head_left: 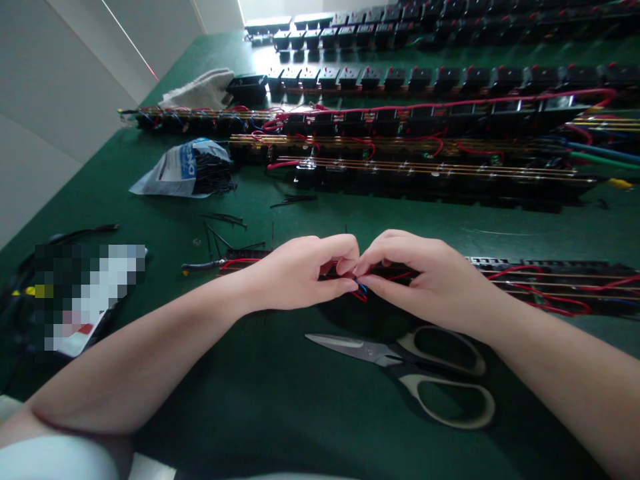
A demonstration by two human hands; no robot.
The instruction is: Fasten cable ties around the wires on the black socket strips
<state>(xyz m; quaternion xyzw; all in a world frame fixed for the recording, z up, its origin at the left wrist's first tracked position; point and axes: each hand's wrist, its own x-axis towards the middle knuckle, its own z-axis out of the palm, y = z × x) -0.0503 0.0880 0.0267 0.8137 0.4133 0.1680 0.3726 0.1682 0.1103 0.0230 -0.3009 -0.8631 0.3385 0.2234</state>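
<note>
My left hand [300, 273] and my right hand [417, 277] meet fingertip to fingertip at the middle of the green table [280, 393]. Both are pinched on thin red and blue wires [361, 291] over a long black socket strip [545, 283] that runs left to right under the hands. The strip carries brass rails and red wiring. What exactly lies between the fingertips is hidden. A pair of scissors [415, 370] with beige handles lies just in front of my right hand, blades pointing left.
Several more wired socket strips [430, 170] lie in rows further back. A plastic bag of black cable ties [193, 170] sits at the left, with loose ties [225, 220] scattered near it. A grey cloth [200, 90] lies at the far left.
</note>
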